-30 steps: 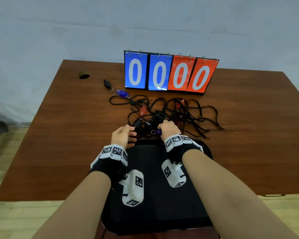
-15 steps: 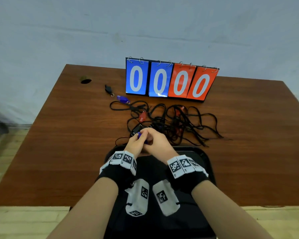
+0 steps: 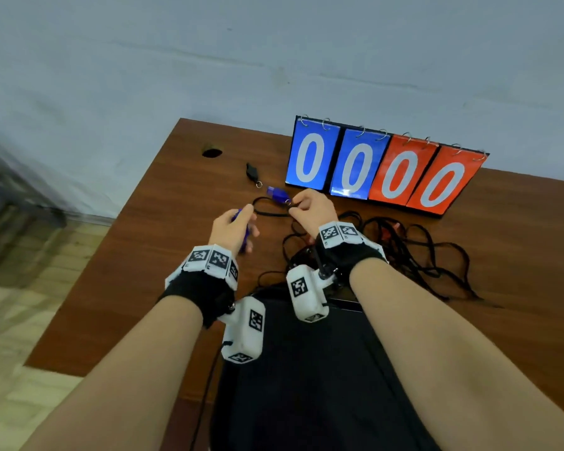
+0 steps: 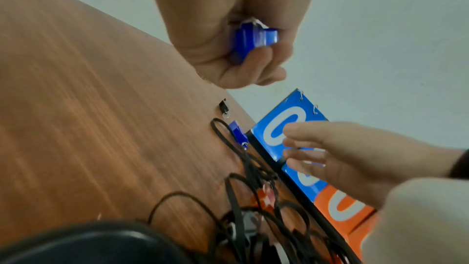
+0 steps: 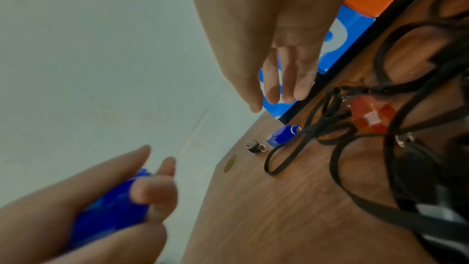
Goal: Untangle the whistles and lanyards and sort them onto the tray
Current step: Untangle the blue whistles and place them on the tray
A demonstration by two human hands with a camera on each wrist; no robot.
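Observation:
My left hand (image 3: 233, 227) grips a blue whistle (image 4: 253, 41) above the table's back left part; the same whistle (image 5: 109, 204) shows in the right wrist view. My right hand (image 3: 311, 208) hovers with straight fingers (image 5: 279, 91) and holds nothing, just right of a second blue whistle (image 3: 276, 194) lying on the table. A black whistle (image 3: 253, 172) lies just behind that one. The tangle of black lanyards (image 3: 414, 255) with a red whistle (image 5: 370, 115) spreads right of my hands. The black tray (image 3: 306, 369) sits under my forearms.
A flip scoreboard (image 3: 385, 167) showing four zeros stands at the back, close behind my right hand. A cable hole (image 3: 211, 153) is in the wooden table (image 3: 163, 262) at the back left. The table's left edge is near my left hand.
Both hands have moved from the near edge of the tangle toward the back left. The left hand now carries the blue whistle alone; the right hand has let go and opened.

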